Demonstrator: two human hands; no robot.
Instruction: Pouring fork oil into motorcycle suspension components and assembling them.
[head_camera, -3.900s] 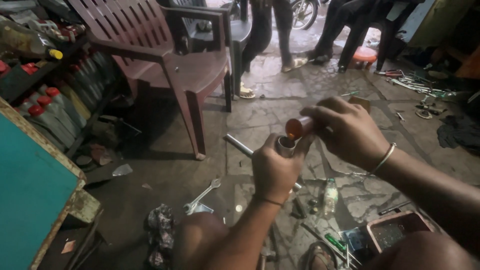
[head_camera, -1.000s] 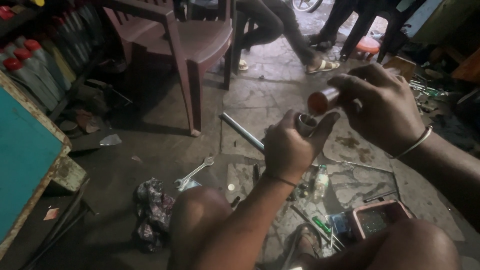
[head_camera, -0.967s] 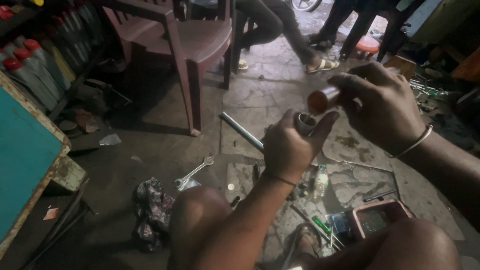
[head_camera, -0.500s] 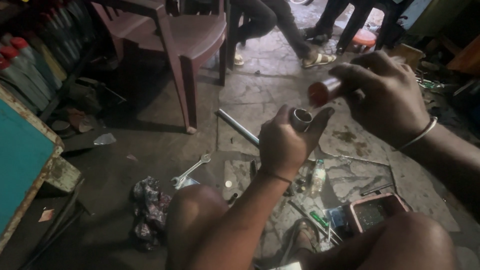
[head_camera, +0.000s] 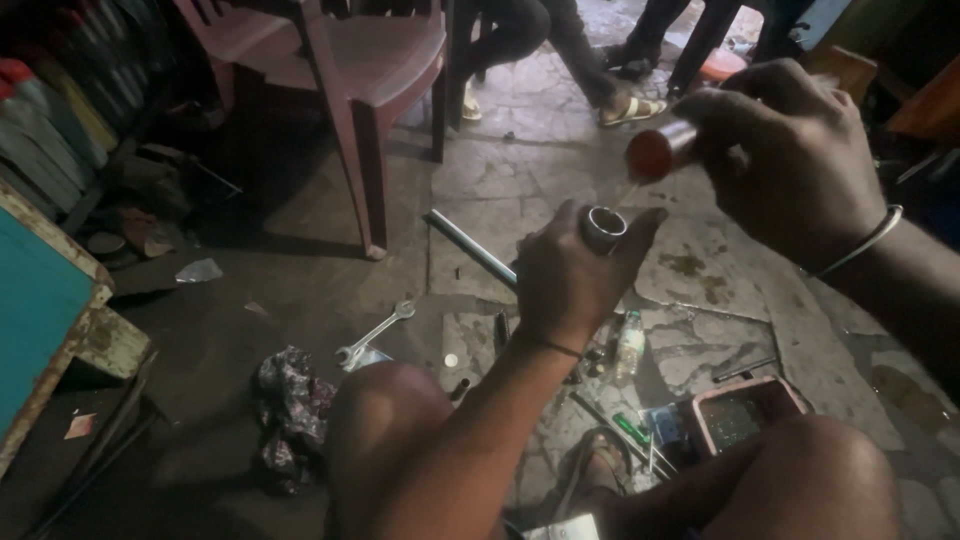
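Note:
My left hand (head_camera: 570, 275) grips a short metal ring-shaped part (head_camera: 604, 228), its open end facing up. My right hand (head_camera: 790, 160) holds a small tube with a red cap end (head_camera: 655, 152) tilted down just above and to the right of the ring. A thin nozzle or thread runs from the tube toward the ring. A bangle sits on my right wrist. My knees show at the bottom of the view.
On the stone floor lie a long metal rod (head_camera: 468, 245), a spanner (head_camera: 375, 333), a crumpled dark rag (head_camera: 290, 410), a small bottle (head_camera: 630, 345) and a pink-cased phone (head_camera: 745, 410). A maroon plastic chair (head_camera: 350, 70) stands ahead. Other people's legs are behind it.
The view has tilted and shifted slightly. My right hand has lifted the red-capped tube a little higher above the ring. My left hand keeps hold of the ring.

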